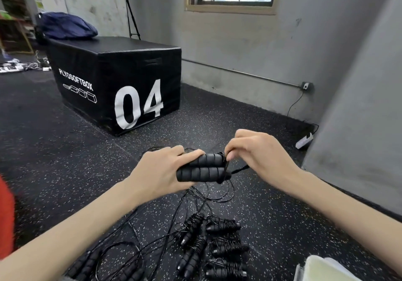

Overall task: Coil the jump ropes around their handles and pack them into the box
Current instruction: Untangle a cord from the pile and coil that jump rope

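Above floor (65, 150), left hand (161, 172) grips paired handles (202, 169); right hand (258, 156) pinches cord (226, 165) at handle ends, first wraps starting. Five coiled ropes (221, 246) lie below, none boxed. Loose ropes (104, 263) at lower left remain uncoiled. Box (326, 270) at lower right corner, contents unseen.

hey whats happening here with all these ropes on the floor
A person is winding a jump rope. The left hand grips a pair of black foam handles side by side, while the right hand pinches the thin cord at their end. Several coiled bundles lie on the floor below, beside loose ropes.
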